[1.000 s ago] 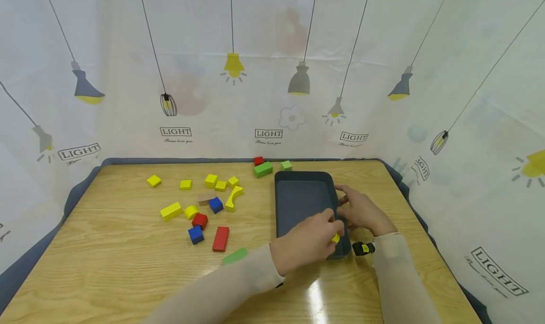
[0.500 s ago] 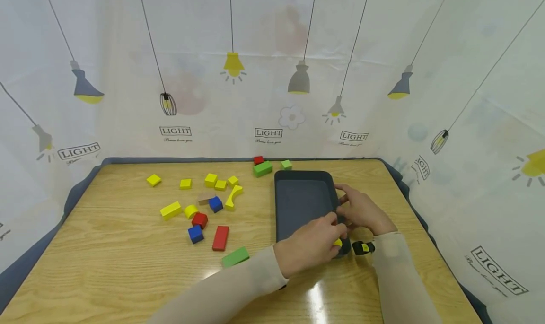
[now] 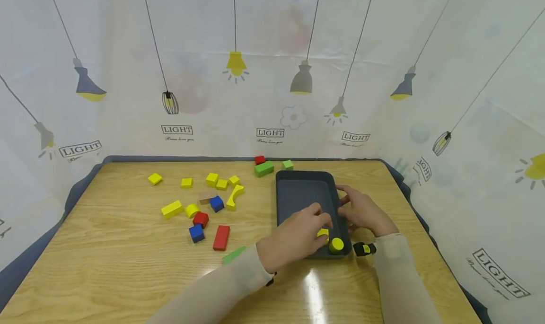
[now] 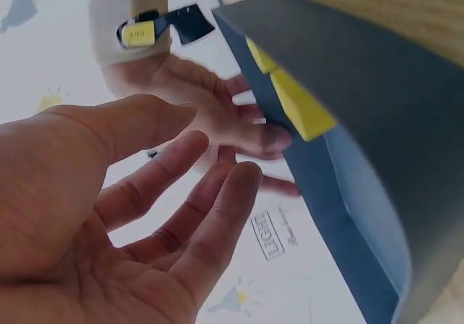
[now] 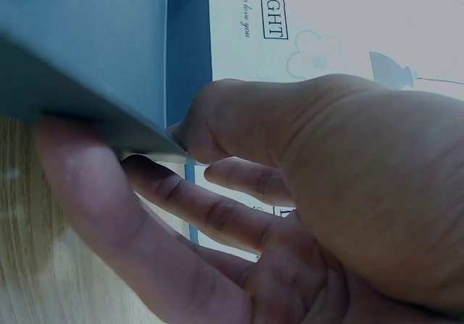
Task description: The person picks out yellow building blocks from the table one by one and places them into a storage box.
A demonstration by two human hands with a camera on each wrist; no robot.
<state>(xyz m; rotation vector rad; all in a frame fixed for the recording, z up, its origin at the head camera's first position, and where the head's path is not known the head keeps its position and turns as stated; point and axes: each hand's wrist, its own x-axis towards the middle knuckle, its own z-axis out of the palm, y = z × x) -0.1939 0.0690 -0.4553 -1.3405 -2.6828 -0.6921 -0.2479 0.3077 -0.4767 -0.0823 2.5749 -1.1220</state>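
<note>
A dark grey rectangular tray (image 3: 302,196) lies on the table, two yellow blocks in its near right corner. One is a round yellow cylinder (image 3: 336,245); the other yellow block (image 3: 324,233) is partly covered by my left hand (image 3: 294,239). In the left wrist view that hand (image 4: 156,215) has its thumb and fingers apart and holds nothing, close to the tray wall. My right hand (image 3: 365,213) grips the tray's right side. The right wrist view shows its thumb (image 5: 217,117) over the rim and a finger (image 5: 109,201) against the outer wall.
Left of the tray lie scattered yellow blocks (image 3: 172,209), blue cubes (image 3: 197,233), a red cube (image 3: 201,219) and a red brick (image 3: 221,238). A green block (image 3: 234,255) sits partly behind the left sleeve. Green (image 3: 264,169) and red blocks (image 3: 259,160) stand by the back edge.
My left hand has let go of the yellow cylinder in the tray's corner and moved left, uncovering it and another yellow block. The right hand stays on the tray's side.
</note>
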